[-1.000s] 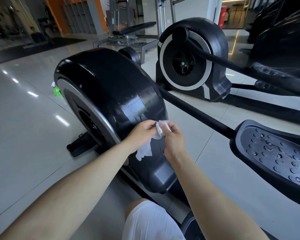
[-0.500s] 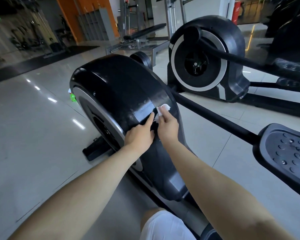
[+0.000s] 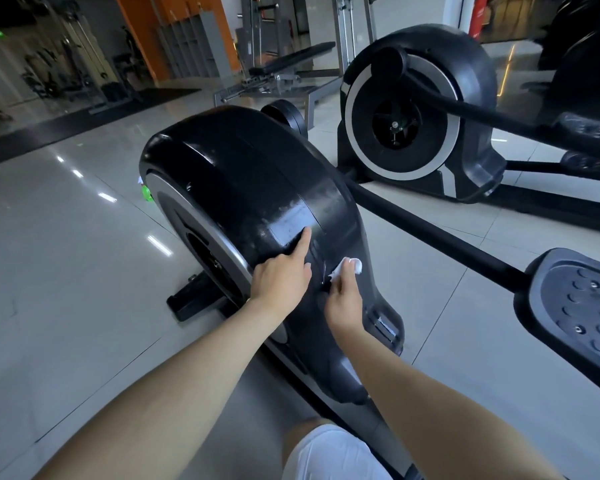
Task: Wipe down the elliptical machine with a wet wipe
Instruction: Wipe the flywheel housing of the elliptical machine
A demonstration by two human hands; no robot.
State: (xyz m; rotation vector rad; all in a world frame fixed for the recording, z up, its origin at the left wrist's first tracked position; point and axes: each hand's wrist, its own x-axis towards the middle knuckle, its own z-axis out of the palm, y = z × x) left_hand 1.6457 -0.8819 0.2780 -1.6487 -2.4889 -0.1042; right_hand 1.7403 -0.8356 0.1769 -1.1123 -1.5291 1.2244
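Note:
The elliptical machine's black glossy flywheel housing (image 3: 243, 174) fills the middle of the head view, with a damp smeared patch on its near curve. My left hand (image 3: 281, 275) lies against the housing, its index finger stretched up onto that patch and the other fingers curled. Just to its right, my right hand (image 3: 343, 299) pinches a crumpled white wet wipe (image 3: 350, 268) and holds it against the housing's right side.
A black crank bar (image 3: 430, 233) runs right from the housing to a studded pedal (image 3: 582, 306). A second elliptical (image 3: 413, 109) stands behind, with a weight bench (image 3: 291, 60) further back. A green spray bottle (image 3: 147, 194) sits on the tiled floor left of the housing. My knee (image 3: 326, 452) is below.
The two hands, together on the wipe a second ago, have parted. The right hand took the wipe down and to the right; the left index finger now points onto the damp patch.

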